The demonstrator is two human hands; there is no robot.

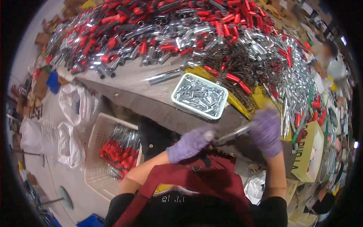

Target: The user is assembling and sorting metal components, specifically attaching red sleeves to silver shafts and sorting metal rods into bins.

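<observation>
Both my hands wear purple gloves and are in front of my body at the bench edge. My right hand (266, 130) is blurred by motion, its fingers closed around one end of a thin shiny metal rod (235, 134). The rod slants down to the left, toward my left hand (191, 144). The left fingers are drawn together near the rod's lower end; what they pinch is too small and blurred to tell. Just beyond the hands, a white plastic tray (175, 99) full of small silver metal pins (200, 96) sits on the bench.
Red and chrome tubes (151, 34) heap across the back of the bench (124, 81). Dark coil springs (242, 62) lie on yellow material behind the tray. At left, a crate (94, 166) holds red-handled metal parts, beside white sacks (70, 143). A yellow box (308, 151) stands right.
</observation>
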